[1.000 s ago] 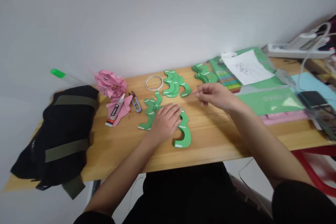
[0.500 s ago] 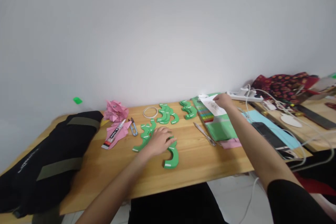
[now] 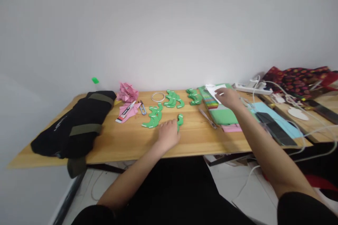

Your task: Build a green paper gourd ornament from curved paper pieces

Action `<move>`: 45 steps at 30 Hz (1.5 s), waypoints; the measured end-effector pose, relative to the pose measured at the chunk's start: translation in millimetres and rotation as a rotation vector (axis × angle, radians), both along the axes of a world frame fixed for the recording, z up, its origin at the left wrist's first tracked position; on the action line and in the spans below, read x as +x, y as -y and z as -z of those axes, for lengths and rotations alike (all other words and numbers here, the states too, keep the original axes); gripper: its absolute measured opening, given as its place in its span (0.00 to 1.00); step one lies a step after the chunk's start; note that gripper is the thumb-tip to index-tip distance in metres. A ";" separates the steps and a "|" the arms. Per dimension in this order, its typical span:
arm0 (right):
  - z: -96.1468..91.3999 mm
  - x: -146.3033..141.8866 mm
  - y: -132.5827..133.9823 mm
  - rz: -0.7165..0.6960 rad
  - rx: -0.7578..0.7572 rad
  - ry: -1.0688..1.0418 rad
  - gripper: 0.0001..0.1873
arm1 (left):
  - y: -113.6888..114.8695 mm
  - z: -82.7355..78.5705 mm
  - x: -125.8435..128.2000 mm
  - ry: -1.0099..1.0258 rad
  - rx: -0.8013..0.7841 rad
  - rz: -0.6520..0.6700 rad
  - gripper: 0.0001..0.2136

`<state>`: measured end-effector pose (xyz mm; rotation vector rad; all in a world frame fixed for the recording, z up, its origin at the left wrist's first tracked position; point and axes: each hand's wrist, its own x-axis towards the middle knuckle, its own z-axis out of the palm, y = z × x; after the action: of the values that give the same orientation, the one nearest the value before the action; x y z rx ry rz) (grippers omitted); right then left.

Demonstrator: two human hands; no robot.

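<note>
Right hand (image 3: pixel 228 98) has its grip pinched on the white sheet (image 3: pixel 214 89) right of centre, while the left hand (image 3: pixel 169 134), open, presses a green cutout (image 3: pixel 180 120) flat on the table (image 3: pixel 118 141), likely steadying it.

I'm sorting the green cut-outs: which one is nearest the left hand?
The lone green curved piece at the left hand; the others lie in clusters farther back.

— How do our hands sit here?
— Our left hand (image 3: pixel 169 134) lies palm down, close to the body, fingers loosely together. The bare left forearm (image 3: pixel 132 179) runs back toward the lower left.
— And the other?
— Our right hand (image 3: pixel 227 98) reaches forward and to the right, arm nearly straight, fingers bent downward. Whether they pinch shut, we cannot tell.
</note>
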<state>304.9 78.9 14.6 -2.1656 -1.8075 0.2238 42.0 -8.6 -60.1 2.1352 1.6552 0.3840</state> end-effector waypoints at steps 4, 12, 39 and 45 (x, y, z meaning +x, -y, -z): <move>18.9 -46.6 42.4 -0.236 -0.064 -0.182 0.12 | -13.8 9.8 -25.4 0.270 -0.080 -0.063 0.14; 74.8 -119.1 96.2 -0.501 -0.266 -0.515 0.14 | -19.3 1.2 -54.3 0.920 -0.205 -0.203 0.10; 111.8 -132.2 76.0 -0.475 0.126 -0.508 0.19 | -4.5 23.2 -44.5 1.045 -0.314 -0.301 0.18; 88.2 -142.0 54.2 -0.596 0.044 -0.403 0.20 | -37.3 -14.0 -48.7 0.624 0.082 0.077 0.07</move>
<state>162.8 24.7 -73.6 -1.3651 -2.1144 0.6864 -6.7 28.7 -46.1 1.8541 1.2087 0.9887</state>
